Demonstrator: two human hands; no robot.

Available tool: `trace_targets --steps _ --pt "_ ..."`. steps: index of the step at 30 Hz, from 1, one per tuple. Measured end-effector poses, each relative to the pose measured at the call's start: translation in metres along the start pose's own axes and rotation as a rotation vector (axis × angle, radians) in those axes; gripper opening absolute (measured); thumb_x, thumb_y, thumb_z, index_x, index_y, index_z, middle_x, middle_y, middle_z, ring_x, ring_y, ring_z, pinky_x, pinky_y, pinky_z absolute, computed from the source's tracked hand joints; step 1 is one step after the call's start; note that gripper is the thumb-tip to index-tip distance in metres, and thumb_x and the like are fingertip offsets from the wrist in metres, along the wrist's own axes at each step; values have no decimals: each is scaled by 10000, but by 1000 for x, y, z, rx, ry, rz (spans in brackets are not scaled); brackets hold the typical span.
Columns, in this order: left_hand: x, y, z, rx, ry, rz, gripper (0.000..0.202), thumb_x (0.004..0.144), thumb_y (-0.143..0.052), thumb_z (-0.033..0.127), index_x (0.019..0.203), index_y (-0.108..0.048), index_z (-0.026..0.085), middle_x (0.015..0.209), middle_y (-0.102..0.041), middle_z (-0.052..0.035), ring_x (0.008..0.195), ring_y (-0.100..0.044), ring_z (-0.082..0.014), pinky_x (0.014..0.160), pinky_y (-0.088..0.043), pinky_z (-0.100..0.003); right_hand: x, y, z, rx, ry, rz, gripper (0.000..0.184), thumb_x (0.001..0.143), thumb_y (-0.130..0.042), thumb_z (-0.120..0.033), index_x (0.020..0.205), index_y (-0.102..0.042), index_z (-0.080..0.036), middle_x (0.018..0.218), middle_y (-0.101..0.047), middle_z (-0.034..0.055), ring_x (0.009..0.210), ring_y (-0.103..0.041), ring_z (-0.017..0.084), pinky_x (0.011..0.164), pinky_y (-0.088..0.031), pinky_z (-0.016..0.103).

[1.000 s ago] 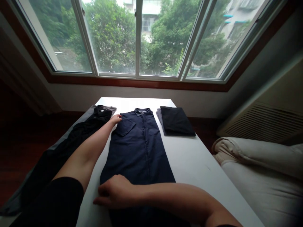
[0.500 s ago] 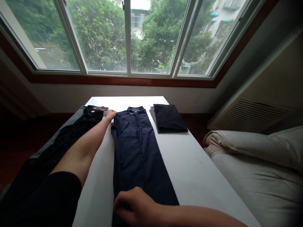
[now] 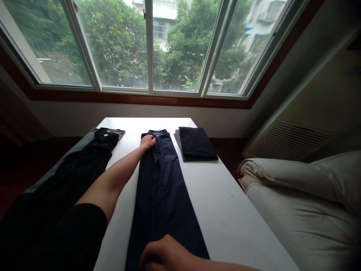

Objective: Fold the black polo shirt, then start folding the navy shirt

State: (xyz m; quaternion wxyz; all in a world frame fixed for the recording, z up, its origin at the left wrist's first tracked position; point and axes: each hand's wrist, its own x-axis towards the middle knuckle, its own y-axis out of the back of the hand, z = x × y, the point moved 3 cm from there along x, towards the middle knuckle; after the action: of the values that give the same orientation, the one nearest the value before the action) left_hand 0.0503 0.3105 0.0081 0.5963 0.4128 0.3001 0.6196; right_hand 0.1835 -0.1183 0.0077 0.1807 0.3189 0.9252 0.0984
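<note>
A navy collared shirt point(image 3: 165, 188) lies lengthwise down the middle of the white table point(image 3: 225, 203), folded into a narrow strip. My left hand point(image 3: 147, 141) reaches far out and is closed on the shirt's folded-in left side, just below the collar. My right hand point(image 3: 163, 256) is closed on the shirt's near hem at the bottom of the view. Both hands press the folded cloth down.
A folded black garment point(image 3: 196, 148) sits at the table's far right. A black and grey garment point(image 3: 84, 165) lies spread along the left edge. A window runs behind the table; a cream sofa point(image 3: 304, 195) stands at the right.
Both hands have carried the shirt's left side over onto its middle, so the shirt is narrower. My left hand moved right from the left shoulder to near the collar.
</note>
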Motion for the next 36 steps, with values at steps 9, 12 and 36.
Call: trace_targets --steps 9,12,36 --pt "-15 -5 -5 62 19 101 303 992 -502 319 1134 -716 156 1234 -643 -173 1195 -561 -305 1041 -419 -385 -18 5 -15 458 -247 192 309 843 -609 -311 1104 -722 -189 616 -590 -33 545 -559 116 509 -392 188" --pt "-21 -12 -6 77 11 85 307 975 -535 345 1145 -712 161 1249 -630 -175 1218 -533 -325 1061 -402 -415 -24 4 -12 539 -314 174 368 818 -660 -344 1150 -680 -185 581 -551 -54 514 -518 107 488 -357 181" --pt "-76 -20 -3 201 -292 162 593 1017 -479 444 1544 -445 172 1548 -481 -151 1399 -446 -315 1183 -323 -445 -60 22 -28 127 -203 -58 314 920 -659 -412 1147 -777 -229 730 -619 -24 639 -505 103 608 -380 203"
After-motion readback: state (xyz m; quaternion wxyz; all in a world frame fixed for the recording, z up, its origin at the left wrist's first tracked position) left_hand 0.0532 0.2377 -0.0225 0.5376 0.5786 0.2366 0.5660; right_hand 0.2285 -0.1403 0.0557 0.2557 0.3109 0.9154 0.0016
